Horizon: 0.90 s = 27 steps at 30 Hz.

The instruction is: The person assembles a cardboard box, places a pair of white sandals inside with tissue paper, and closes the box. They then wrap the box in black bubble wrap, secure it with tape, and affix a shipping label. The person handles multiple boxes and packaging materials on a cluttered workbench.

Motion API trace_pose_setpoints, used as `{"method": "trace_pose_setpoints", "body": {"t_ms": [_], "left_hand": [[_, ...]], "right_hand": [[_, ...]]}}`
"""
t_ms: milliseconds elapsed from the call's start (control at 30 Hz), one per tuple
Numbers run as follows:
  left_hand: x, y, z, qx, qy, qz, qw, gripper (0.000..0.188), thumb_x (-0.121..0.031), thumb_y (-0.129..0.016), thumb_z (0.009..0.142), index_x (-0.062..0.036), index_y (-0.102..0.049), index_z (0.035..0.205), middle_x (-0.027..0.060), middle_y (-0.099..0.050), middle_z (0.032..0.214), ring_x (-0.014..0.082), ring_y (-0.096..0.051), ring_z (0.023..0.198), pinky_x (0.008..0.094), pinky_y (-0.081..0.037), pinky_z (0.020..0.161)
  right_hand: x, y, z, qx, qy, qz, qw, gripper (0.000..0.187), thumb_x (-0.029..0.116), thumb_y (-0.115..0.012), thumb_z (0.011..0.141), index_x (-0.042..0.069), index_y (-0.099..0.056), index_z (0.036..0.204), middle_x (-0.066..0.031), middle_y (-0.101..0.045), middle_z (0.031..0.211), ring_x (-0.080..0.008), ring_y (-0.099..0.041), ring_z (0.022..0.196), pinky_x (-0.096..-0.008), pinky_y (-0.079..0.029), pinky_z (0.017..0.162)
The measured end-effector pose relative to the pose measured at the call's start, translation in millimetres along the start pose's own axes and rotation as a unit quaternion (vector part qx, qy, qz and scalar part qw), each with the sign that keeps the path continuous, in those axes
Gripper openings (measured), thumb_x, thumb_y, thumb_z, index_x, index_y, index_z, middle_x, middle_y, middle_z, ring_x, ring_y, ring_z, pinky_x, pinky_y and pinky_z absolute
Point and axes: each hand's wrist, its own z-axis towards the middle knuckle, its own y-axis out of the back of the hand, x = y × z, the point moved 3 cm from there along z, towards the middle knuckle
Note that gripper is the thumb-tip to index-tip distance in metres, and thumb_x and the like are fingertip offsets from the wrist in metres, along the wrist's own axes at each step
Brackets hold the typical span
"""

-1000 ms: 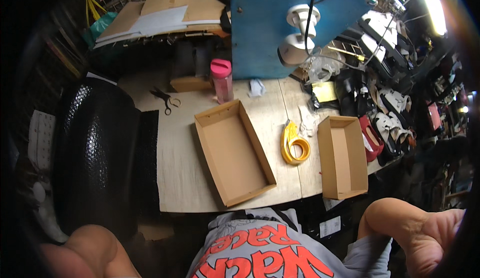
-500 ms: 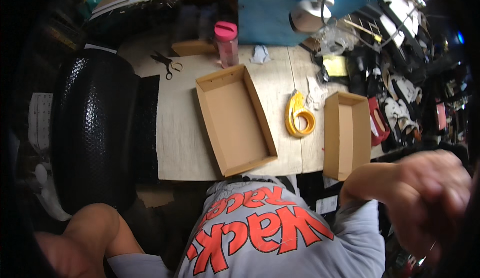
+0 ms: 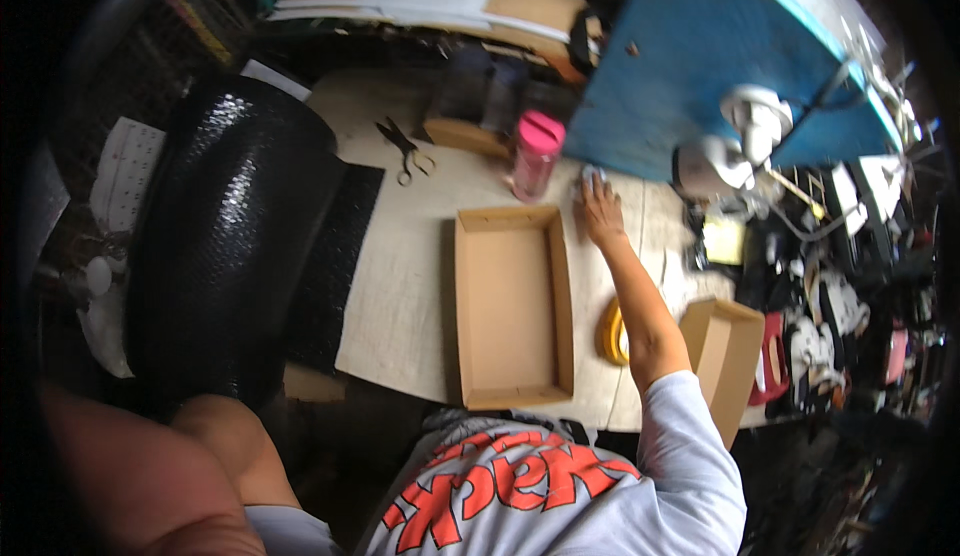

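Observation:
My right hand (image 3: 602,211) stretches across the table to a small crumpled white piece (image 3: 592,172), which looks like tissue or cloth. Its fingers are extended and lie on or against that piece, close to the blue board. Just left of the hand stands a clear bottle with a pink lid (image 3: 537,151). Below it, an open cardboard box tray (image 3: 512,306) lies on the table. My right forearm partly covers a yellow tape dispenser (image 3: 611,331). At the lower left my left hand (image 3: 130,476) is close and blurred, its fingers not made out.
Scissors (image 3: 405,151) lie at the far left of the table, beside a big black bubble-wrap roll (image 3: 225,226). A narrower cardboard box (image 3: 735,351) stands at the right, by a red shoe (image 3: 770,361). A white lamp-like fixture (image 3: 715,163) projects before the blue board (image 3: 650,86).
My right hand has swung from the right edge out over the table to the white piece. The view has shifted and turned. The left arm stays low at the left.

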Motion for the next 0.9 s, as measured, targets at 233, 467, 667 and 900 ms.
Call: {"method": "trace_pose_setpoints", "body": {"t_ms": [233, 467, 667, 900], "left_hand": [[12.2, -7.9, 4.3, -0.02, 0.019, 0.007, 1.0, 0.025, -0.02, -0.055, 0.091, 0.0041, -0.059, 0.098, 0.0142, -0.056, 0.088, 0.0208, -0.056, 0.076, 0.0312, -0.048, 0.067], [12.4, -9.8, -18.4, -0.113, 0.102, -0.085, 0.985, 0.021, -0.015, -0.056, 0.092, 0.005, -0.06, 0.099, 0.0155, -0.058, 0.089, 0.0217, -0.058, 0.078, 0.032, -0.049, 0.069], [-51.8, -163.6, -81.7, -0.009, 0.576, -0.49, 0.654, 0.032, -0.005, -0.058, 0.091, 0.0038, -0.056, 0.122, 0.0123, -0.061, 0.112, 0.0175, -0.061, 0.099, 0.0293, -0.049, 0.084], [-117.6, -215.4, -125.1, -0.056, 0.587, -0.685, 0.428, 0.028, -0.004, -0.058, 0.093, 0.0032, -0.054, 0.12, 0.0092, -0.06, 0.116, 0.0137, -0.057, 0.105, 0.0276, -0.045, 0.092]], "right_hand": [[-0.7, -15.3, 20.7, 0.027, 0.049, -0.119, 0.991, 0.048, 0.017, -0.057, 0.084, -0.002, -0.048, 0.128, -0.0187, -0.055, 0.126, -0.0303, -0.057, 0.107, -0.0365, -0.051, 0.083], [1.5, 95.3, -57.3, -0.237, -0.065, 0.123, 0.962, 0.018, 0.011, -0.059, 0.082, 0.001, -0.059, 0.097, -0.0168, -0.063, 0.085, -0.0292, -0.059, 0.08, -0.0408, -0.045, 0.066], [49.6, 209.2, -200.9, -0.467, -0.052, 0.252, 0.846, 0.035, -0.002, -0.058, 0.074, -0.005, -0.056, 0.109, -0.016, -0.058, 0.084, -0.0323, -0.055, 0.073, -0.041, -0.045, 0.064], [106.5, 257.3, -261.3, -0.477, 0.056, 0.375, 0.792, 0.034, -0.005, -0.063, 0.072, -0.005, -0.058, 0.106, -0.0137, -0.058, 0.08, -0.0301, -0.056, 0.07, -0.0371, -0.045, 0.062]]}}
